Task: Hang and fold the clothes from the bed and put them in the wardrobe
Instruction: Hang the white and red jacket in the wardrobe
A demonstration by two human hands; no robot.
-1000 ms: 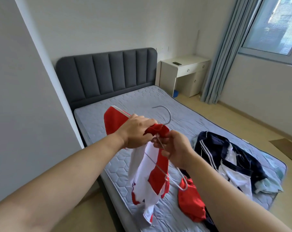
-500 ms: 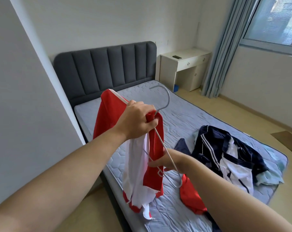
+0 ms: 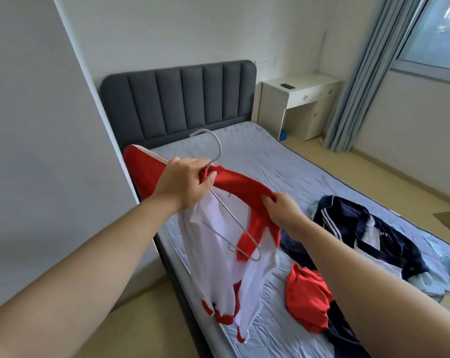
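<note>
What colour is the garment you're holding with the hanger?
The garment is red and white; the head view shows it best.

red-white shirt (image 3: pixel 213 267): draped over wire hanger (image 3: pixel 220 148) | navy jacket (image 3: pixel 348 223): crumpled on bed (image 3: pixel 270 161)

left hand (image 3: pixel 185 186): curled round wire hanger (image 3: pixel 227 214) neck and red-and-white jacket (image 3: pixel 218 251) collar | right hand (image 3: pixel 283 210): pinching jacket shoulder, below-right of hanger | forearms outstretched

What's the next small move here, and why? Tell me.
Probably the right hand should pull the red shoulder of the shirt down over the bare end of the hanger. That wire arm hangs outside the fabric, while the left hand pinches collar and hook.
</note>
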